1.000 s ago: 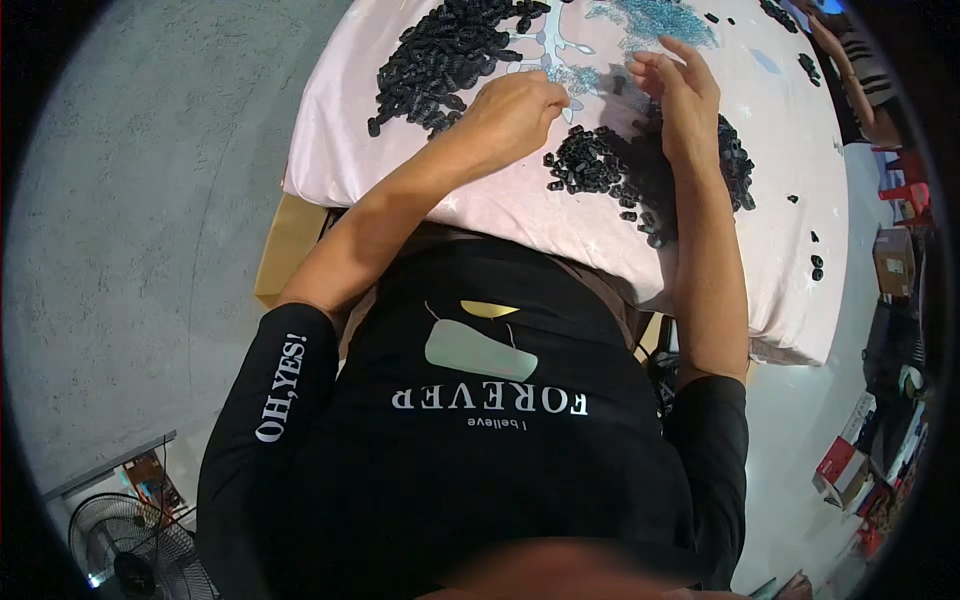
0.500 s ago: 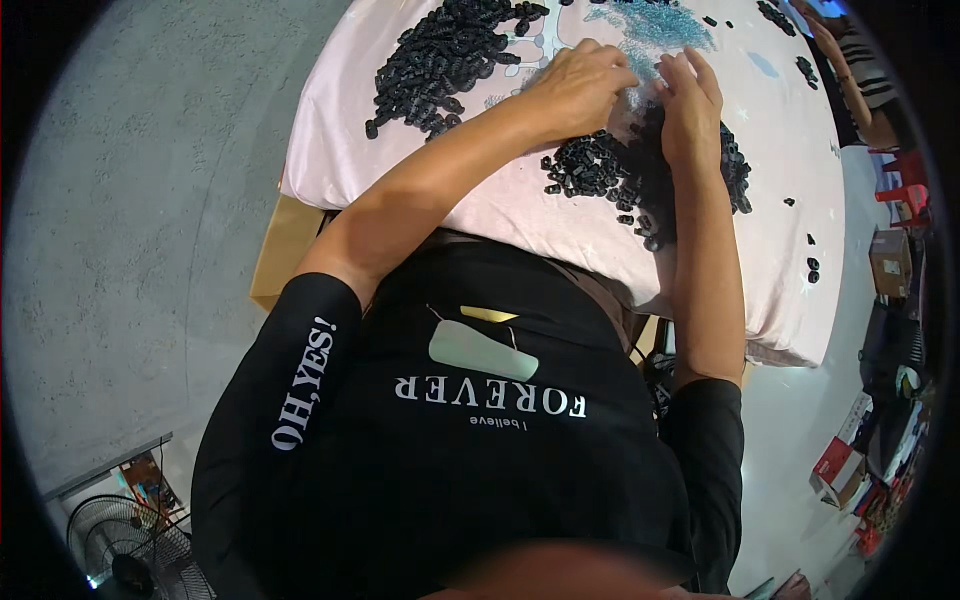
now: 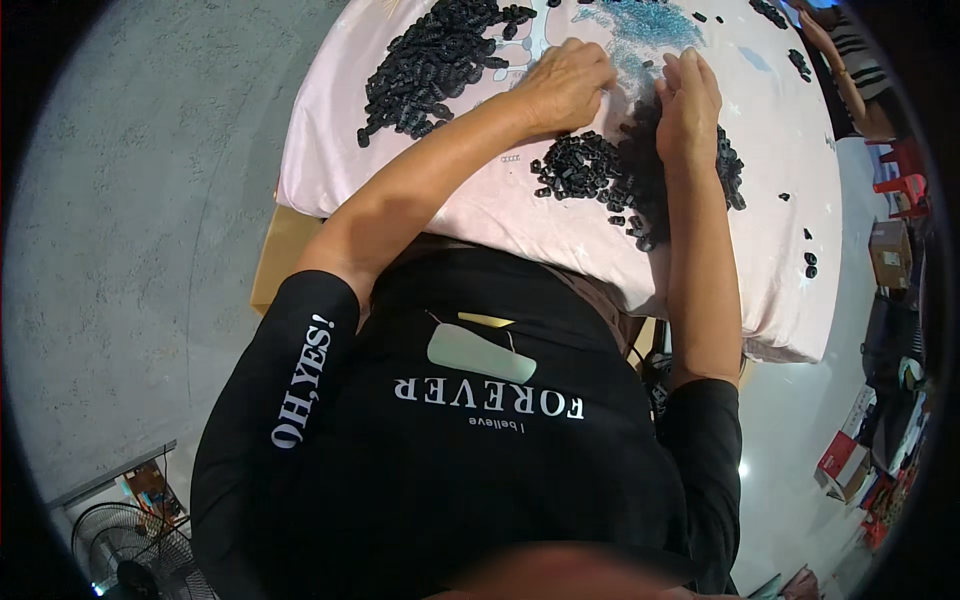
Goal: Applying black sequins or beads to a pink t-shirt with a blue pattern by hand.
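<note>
My left hand [image 3: 568,84] reaches over the table with its fingers bent and drawn together; their tips are hidden, so what they hold cannot be made out. Across from it my right hand [image 3: 688,115] is held on edge, thumb and fingers close together, with a small dark piece near the tips. Below and between the hands lies a heap of small black plastic parts [image 3: 578,165], partly under my right wrist. Beyond the fingertips spreads a scatter of tiny shiny blue-grey pieces [image 3: 650,22], too small to name. A larger pile of black plastic pieces [image 3: 425,70] lies left of my left hand.
A pale pink cloth [image 3: 470,205] covers the table. A few loose black pieces [image 3: 810,265] lie near its right edge. At the far right another person's arm [image 3: 850,95] shows. Red stools [image 3: 905,190] and cardboard boxes [image 3: 890,255] stand beyond; a fan [image 3: 135,550] is at lower left.
My left hand has shifted slightly left, a little farther from the right one. My right hand stays nearly in place. The whole view has moved a little.
</note>
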The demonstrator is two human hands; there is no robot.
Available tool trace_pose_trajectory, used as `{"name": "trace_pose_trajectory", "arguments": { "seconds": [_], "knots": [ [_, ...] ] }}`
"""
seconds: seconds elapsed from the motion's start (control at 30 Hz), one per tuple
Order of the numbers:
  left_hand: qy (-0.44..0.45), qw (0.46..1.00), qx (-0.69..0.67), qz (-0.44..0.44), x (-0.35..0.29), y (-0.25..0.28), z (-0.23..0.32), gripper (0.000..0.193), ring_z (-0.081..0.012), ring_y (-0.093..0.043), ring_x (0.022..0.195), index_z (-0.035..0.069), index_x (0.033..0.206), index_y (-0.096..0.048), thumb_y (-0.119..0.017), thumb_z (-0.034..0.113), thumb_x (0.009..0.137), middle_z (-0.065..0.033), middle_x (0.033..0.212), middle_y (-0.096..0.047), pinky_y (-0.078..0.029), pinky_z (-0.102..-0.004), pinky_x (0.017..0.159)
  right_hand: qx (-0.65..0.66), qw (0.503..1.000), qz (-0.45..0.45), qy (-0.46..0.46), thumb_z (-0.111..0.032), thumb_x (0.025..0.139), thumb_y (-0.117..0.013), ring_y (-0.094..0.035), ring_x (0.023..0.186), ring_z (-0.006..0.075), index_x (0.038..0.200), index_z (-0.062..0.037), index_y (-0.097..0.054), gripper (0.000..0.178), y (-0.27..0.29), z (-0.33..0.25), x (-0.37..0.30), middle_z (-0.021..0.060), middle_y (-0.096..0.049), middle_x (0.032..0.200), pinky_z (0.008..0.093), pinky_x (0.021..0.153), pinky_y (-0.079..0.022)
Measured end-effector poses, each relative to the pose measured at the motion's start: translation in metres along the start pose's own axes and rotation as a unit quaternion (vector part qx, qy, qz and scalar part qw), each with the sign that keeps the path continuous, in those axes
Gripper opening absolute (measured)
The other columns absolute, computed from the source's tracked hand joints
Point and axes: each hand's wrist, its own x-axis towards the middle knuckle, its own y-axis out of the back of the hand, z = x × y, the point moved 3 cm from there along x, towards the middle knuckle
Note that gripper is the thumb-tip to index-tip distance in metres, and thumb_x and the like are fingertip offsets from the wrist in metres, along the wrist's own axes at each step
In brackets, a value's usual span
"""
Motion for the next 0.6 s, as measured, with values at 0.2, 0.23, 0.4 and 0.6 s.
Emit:
{"name": "trace_pose_trajectory", "arguments": {
  "seconds": [0.2, 0.23, 0.4, 0.6],
  "knots": [
    [-0.028, 0.997, -0.016, 0.076, 0.008, -0.005, 0.009, 0.029, -0.0319, -0.051, 0.117, 0.006, 0.109, -0.063, -0.059, 0.007, 0.08, -0.0121, 0.119, -0.057, -0.044, -0.0416, 0.099, 0.007, 1.0, 0.007, 0.017, -0.039, 0.099, -0.054, -0.049, 0.113, 0.0218, 0.135, 0.0003, -0.044, 0.055, 0.002, 0.003, 0.003, 0.0137, -0.054, 0.124, 0.0362, 0.099, -0.038],
    [-0.054, 0.996, -0.009, 0.064, 0.011, -0.008, 0.012, 0.028, -0.0315, -0.051, 0.118, 0.006, 0.109, -0.064, -0.06, 0.008, 0.081, -0.0116, 0.121, -0.058, -0.044, -0.0415, 0.1, 0.006, 1.0, 0.01, 0.021, -0.039, 0.099, -0.054, -0.049, 0.116, 0.0226, 0.136, 0.0006, -0.044, 0.056, 0.003, 0.003, 0.003, 0.0145, -0.054, 0.126, 0.0372, 0.101, -0.037],
    [-0.107, 0.993, -0.018, 0.056, 0.024, -0.023, 0.014, 0.021, -0.0297, -0.053, 0.118, 0.006, 0.103, -0.066, -0.062, 0.009, 0.082, -0.0095, 0.119, -0.061, -0.044, -0.0417, 0.1, -0.01, 1.0, 0.008, 0.018, -0.043, 0.099, -0.052, -0.045, 0.13, 0.0292, 0.142, 0.0027, -0.037, 0.065, 0.0, -0.002, -0.001, 0.0198, -0.049, 0.138, 0.0392, 0.108, -0.035],
    [-0.03, 0.998, -0.034, 0.04, 0.024, -0.019, 0.003, 0.018, -0.0319, -0.055, 0.103, 0.005, 0.098, -0.065, -0.057, 0.007, 0.082, -0.0117, 0.102, -0.06, -0.046, -0.0421, 0.093, -0.01, 1.0, 0.004, 0.006, -0.04, 0.098, -0.054, -0.047, 0.123, 0.0248, 0.139, 0.0007, -0.04, 0.059, -0.001, -0.002, -0.001, 0.0162, -0.052, 0.132, 0.0382, 0.106, -0.035]
  ]
}}
